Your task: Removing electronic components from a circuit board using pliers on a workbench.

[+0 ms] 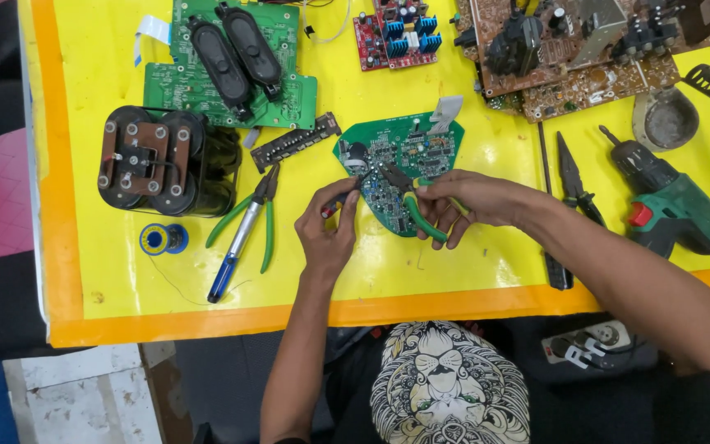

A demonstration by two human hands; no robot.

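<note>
A green, rounded circuit board (400,160) lies on the yellow table (108,74) in front of me. My right hand (474,201) grips green-handled pliers (408,201), their jaws resting on the board's middle. My left hand (329,230) pinches a small red-and-black tool (334,207) at the board's left edge, near a round black part. A grey ribbon cable (445,111) sticks out from the board's top.
Left of my hands lie a second pair of green pliers (263,215), a blue-handled soldering iron (236,247), a solder spool (162,239) and a black capacitor block (162,160). A green drill (671,205), black pliers (575,181) and several other boards lie right and beyond.
</note>
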